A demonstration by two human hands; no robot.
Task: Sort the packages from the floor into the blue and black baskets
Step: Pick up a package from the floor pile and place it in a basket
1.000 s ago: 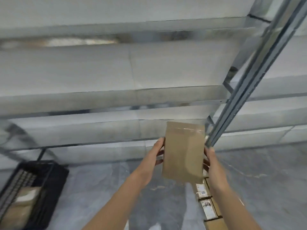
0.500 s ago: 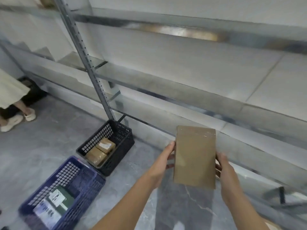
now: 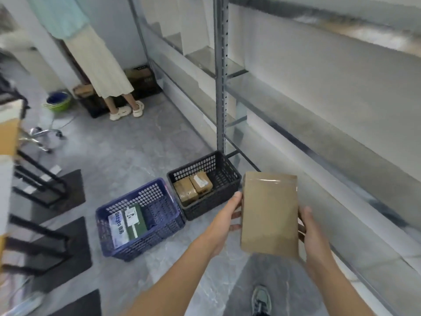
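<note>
Spanning left hand (image 3: 229, 221), right hand (image 3: 312, 233): package (image 3: 270, 215)

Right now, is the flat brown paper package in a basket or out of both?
Out. The left hand and right hand grip the flat brown paper package upright in midair, clear of the black plastic basket.

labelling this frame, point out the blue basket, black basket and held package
blue basket (image 3: 148, 240): head view, near mesh wall
black basket (image 3: 209, 204): head view, near mesh wall
package (image 3: 270, 215): head view, middle of its brown face
</note>
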